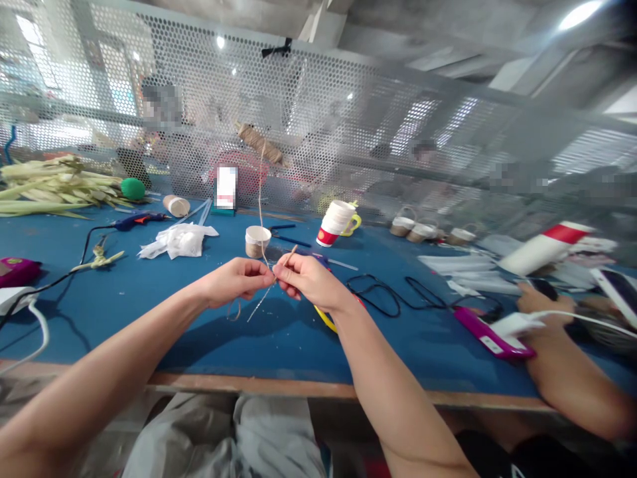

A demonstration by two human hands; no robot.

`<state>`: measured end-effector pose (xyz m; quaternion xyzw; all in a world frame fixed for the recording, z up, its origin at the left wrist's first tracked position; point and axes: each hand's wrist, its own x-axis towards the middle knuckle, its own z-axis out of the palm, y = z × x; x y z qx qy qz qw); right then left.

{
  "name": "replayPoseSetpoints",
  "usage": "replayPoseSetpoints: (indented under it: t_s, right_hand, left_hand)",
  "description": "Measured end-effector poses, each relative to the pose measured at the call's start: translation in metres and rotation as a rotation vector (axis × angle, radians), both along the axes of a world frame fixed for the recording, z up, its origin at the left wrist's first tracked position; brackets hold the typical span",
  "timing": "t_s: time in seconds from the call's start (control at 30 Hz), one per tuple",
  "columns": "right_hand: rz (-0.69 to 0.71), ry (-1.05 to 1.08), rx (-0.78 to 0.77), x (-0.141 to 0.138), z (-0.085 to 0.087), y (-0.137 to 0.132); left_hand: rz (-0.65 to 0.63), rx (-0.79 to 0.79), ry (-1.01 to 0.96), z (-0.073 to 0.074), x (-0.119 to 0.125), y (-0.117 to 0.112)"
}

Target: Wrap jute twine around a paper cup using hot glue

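Both thumbs and forefingers are pinched: the left hand's (245,277) on a strand of jute twine (259,192), the right hand's (307,275) on a slim tan strip (293,252) whose tip juts toward one o'clock. The two sets of fingertips almost meet over the blue tabletop (279,358); the grip's exact detail is too small to tell. The strand climbs toward twelve o'clock, to a twine spool (259,144) against the perforated metal screen (318,99).

Just beyond the fingers, at eleven o'clock, stands a twine-wrapped paper cup (256,249). Stacked paper cups (340,219) lean between one and two o'clock. A curved yellow handle (326,320) shows at four, partly behind the right forearm. At ten lie a crumpled white plastic bag (180,240), then a blue glue gun (134,221), then corn husks (54,186). Far out at three rests a co-worker's hand (545,304).
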<state>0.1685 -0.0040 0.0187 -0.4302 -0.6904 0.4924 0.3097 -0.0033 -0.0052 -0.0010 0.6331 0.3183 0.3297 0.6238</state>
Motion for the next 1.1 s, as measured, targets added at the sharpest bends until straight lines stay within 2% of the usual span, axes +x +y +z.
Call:
replayPoseSetpoints:
  t_s: [0.3, 0.53, 0.93, 1.1]
  right_hand:
    - [0.077, 0.055, -0.01, 0.0021, 0.0008, 0.0001]
    - [-0.049, -0.068, 0.058, -0.0024, -0.0026, 0.0015]
    - [0.081, 0.023, 0.018, 0.0033, -0.0016, 0.0013]
    - [0.04, 0.0, 0.047, 0.0019, -0.0018, 0.0018]
  left_hand:
    - [-0.063, -0.023, -0.002, 0.0004, -0.0022, -0.0008]
    - [0.087, 0.088, 0.129, 0.0009, 0.0023, -0.0015]
    - [-0.078, -0.018, 0.017, 0.0001, -0.0023, 0.0005]
    - [-0.03, -0.009, 0.012, 0.0009, -0.0013, -0.0004]
